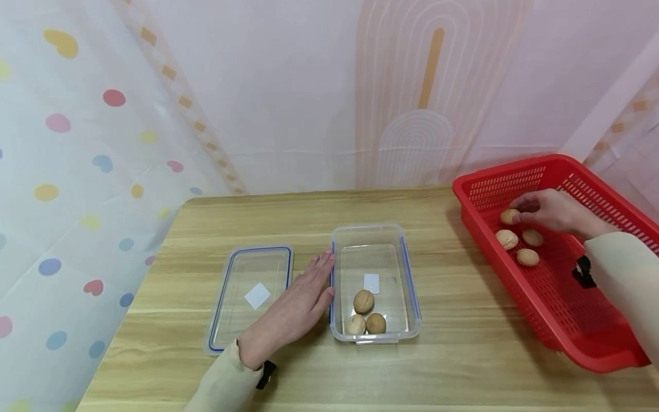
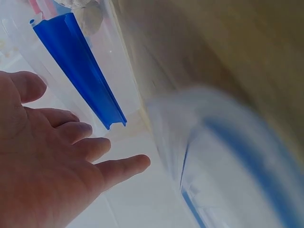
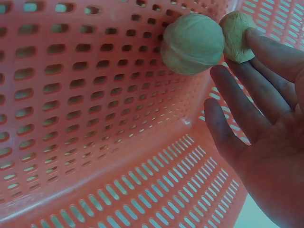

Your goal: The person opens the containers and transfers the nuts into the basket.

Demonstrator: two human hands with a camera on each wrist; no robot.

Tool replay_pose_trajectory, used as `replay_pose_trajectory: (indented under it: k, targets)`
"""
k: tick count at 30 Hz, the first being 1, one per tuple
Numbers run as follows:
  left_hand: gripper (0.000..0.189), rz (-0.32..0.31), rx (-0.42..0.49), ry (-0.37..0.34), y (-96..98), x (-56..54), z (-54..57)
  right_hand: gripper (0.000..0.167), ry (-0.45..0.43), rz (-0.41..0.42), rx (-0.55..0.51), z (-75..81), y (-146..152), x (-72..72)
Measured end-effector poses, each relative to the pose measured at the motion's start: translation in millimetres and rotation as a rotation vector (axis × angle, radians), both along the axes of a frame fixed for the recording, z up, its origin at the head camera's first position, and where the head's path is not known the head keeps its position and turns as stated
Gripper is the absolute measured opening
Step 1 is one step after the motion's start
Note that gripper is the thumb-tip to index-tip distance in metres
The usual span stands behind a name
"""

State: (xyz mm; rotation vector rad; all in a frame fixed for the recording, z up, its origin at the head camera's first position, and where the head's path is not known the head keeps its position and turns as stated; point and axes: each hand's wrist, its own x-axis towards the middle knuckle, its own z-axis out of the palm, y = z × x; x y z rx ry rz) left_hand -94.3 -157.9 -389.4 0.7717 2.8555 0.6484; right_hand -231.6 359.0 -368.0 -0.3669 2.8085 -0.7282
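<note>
In the head view, my left hand [image 1: 293,309] lies with straight fingers against the left side of a clear food container [image 1: 412,297]. Three walnuts [image 1: 364,301] sit at the container's near end, beside a white label. My right hand [image 1: 558,213] reaches into a red plastic basket [image 1: 494,269] and pinches a walnut [image 1: 509,216] between thumb and fingers. Three other walnuts [image 1: 527,257] lie close by on the basket floor. The right wrist view has the pinched walnut [image 3: 236,40] next to a paler one [image 3: 192,44]. A blue side clip [image 2: 78,69] hangs beside my left fingers.
A clear lid [image 1: 257,266] with a blue seal and a white label lies on the wooden table [image 1: 309,212], left of the container and partly behind my left hand. Behind the table hangs a patterned curtain [image 1: 298,103]. The basket's raised walls surround my right hand.
</note>
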Motion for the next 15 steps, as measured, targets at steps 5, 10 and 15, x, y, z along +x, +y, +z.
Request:
replay_pose_trajectory:
  k: [5,10,15]
  targets:
    - [0.061,-0.017,-0.024,0.021,0.7,-2.4,2.6,0.033,-0.028,-0.003,0.007,-2.0,2.2,0.9]
    - [0.061,-0.02,-0.04,0.013,1.0,-2.4,3.8,0.034,-0.034,0.006,0.002,-5.5,1.8,1.3]
    - [0.061,-0.015,-0.04,-0.005,0.1,-1.4,4.4,0.034,-0.042,0.013,-0.014,-6.1,1.2,1.1]
